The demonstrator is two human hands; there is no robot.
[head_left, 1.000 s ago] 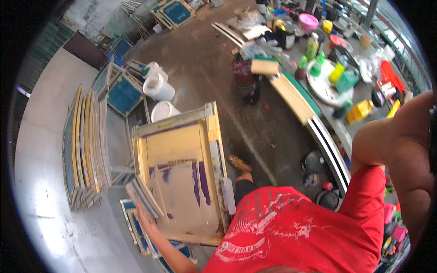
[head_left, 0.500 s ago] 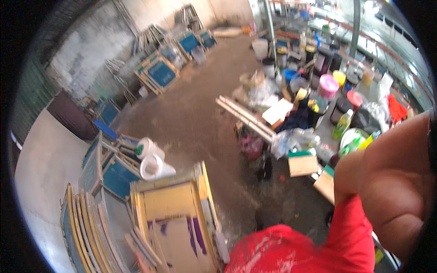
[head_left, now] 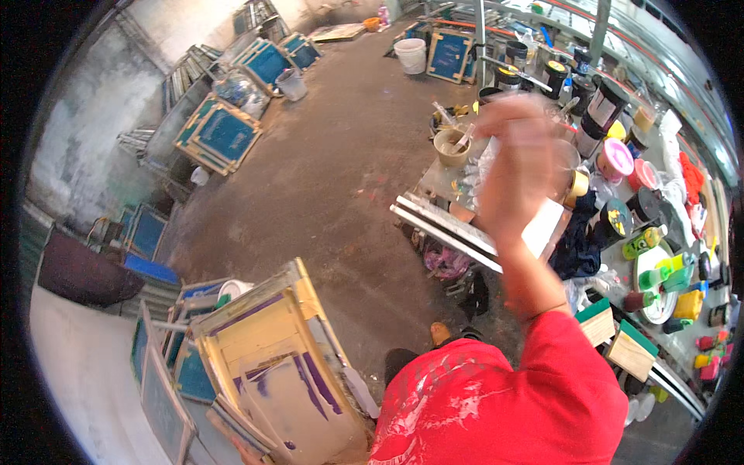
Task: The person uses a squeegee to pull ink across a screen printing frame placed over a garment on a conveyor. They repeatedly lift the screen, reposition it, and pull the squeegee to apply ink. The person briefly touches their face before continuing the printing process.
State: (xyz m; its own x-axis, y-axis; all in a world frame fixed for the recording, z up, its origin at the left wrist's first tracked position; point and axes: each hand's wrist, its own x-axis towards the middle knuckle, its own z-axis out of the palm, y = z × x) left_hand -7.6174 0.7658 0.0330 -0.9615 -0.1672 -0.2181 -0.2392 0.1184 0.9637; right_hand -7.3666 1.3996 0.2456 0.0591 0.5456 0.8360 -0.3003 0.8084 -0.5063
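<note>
My left hand is at the lower edge, partly hidden, holding a few long squeegee-like slats against a printing screen. The screen has a yellowed frame, a beige-smeared middle and purple patches. My right hand is raised and blurred by motion above the crowded table, just right of a beige pot with sticks in it; its fingers are unclear. Long white strips lie at the table's edge below it.
Tubs, bottles and a pink-lidded bucket crowd the table at right. Teal screens lean along the far wall near white buckets. More frames stand at my left. Brown floor runs between.
The view has turned toward the far room. My right hand has moved from the right edge up over the table. The screen and my left hand sit lower in the picture.
</note>
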